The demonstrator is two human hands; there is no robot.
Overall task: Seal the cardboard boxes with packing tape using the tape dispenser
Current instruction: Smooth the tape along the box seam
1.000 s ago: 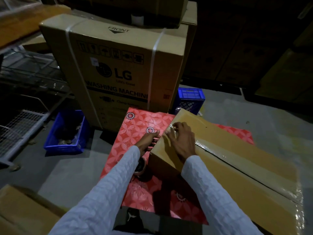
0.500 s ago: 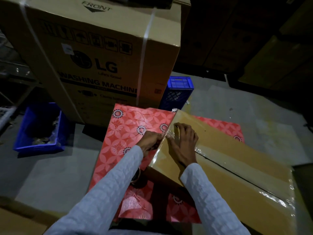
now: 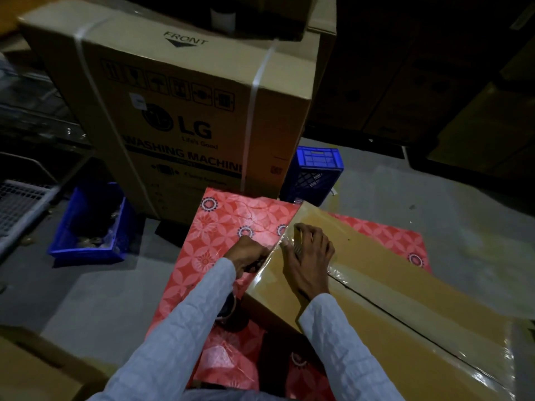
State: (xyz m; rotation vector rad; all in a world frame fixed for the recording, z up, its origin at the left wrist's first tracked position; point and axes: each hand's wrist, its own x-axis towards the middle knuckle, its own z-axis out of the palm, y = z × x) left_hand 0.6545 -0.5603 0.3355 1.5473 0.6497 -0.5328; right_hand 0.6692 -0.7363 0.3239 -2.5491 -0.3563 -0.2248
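Note:
A long brown cardboard box [image 3: 411, 287] lies on a red patterned sheet [image 3: 225, 224] on the floor. Clear packing tape [image 3: 337, 274] runs shiny along its top seam and folds over the near-left end. My right hand [image 3: 308, 256] rests on the box top at that end, thumb and bent fingers pressing the tape onto the edge. My left hand [image 3: 249, 256] is just off the edge against the end face, fingers curled on the tape there. A dark round object [image 3: 228, 308], perhaps the tape roll or dispenser, shows partly under my left forearm.
A tall LG washing machine carton [image 3: 188, 111] stands right behind the sheet. Blue crates sit to its left [image 3: 89, 227] and right [image 3: 315, 172]. A wire rack [image 3: 20, 204] is at far left, another cardboard box [image 3: 34, 369] at bottom left, dark stacked cartons at the back right.
Both hands stay at the box's end. My right fingers have curled more over the tape at the edge, and my left hand has shifted slightly along the end face.

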